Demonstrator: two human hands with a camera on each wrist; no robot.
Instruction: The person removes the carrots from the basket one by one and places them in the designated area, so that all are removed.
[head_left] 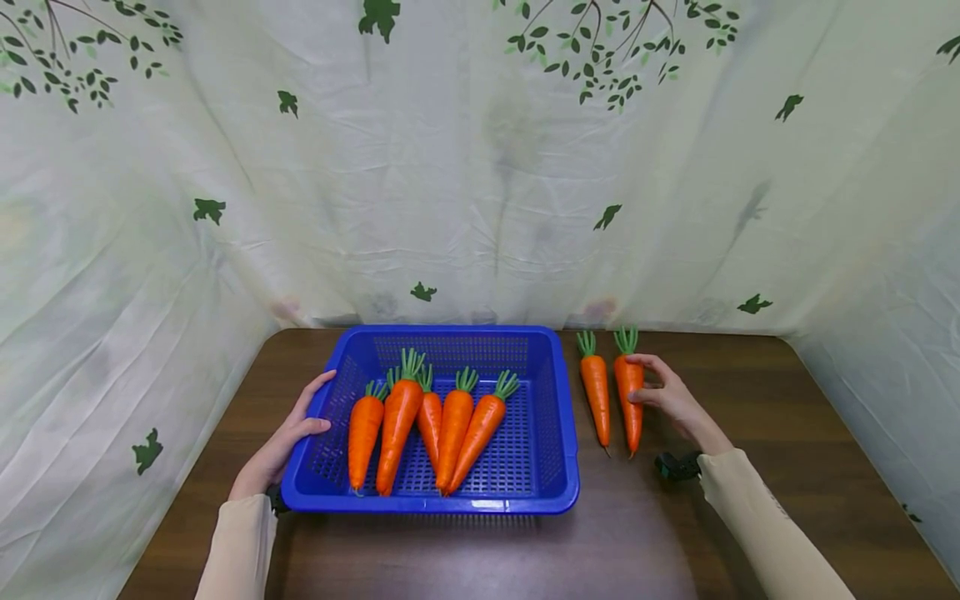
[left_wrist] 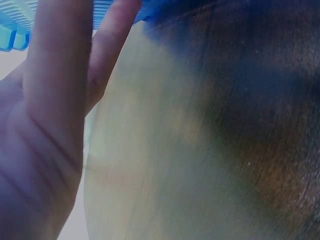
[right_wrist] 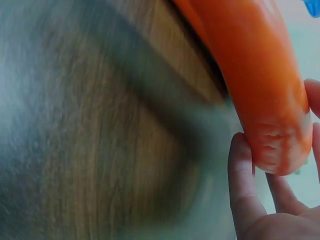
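Observation:
A blue plastic basket (head_left: 543, 417) with perforated walls holds several orange carrots (head_left: 401, 425) with green stem tops. My left hand (head_left: 281, 437) rests against the basket's left side, thumb and fingers extended to its rim; in the left wrist view the fingers (left_wrist: 60, 65) look nearly straight. To the right of the basket, two carrots lie on the table. My right hand (head_left: 667, 400) pinches the outer carrot (head_left: 628, 383) between thumb and fingers. The inner carrot (head_left: 595, 392) lies alongside it, untouched. Close up in the right wrist view, fingers flank the pinched carrot (right_wrist: 265, 85).
Everything stands on a brown wooden table (head_left: 465, 558). A pale curtain (head_left: 465, 167) with a leaf print rises behind the table and at both sides. The basket stands near the table's back edge. A dark device (head_left: 678, 467) sits at the right wrist.

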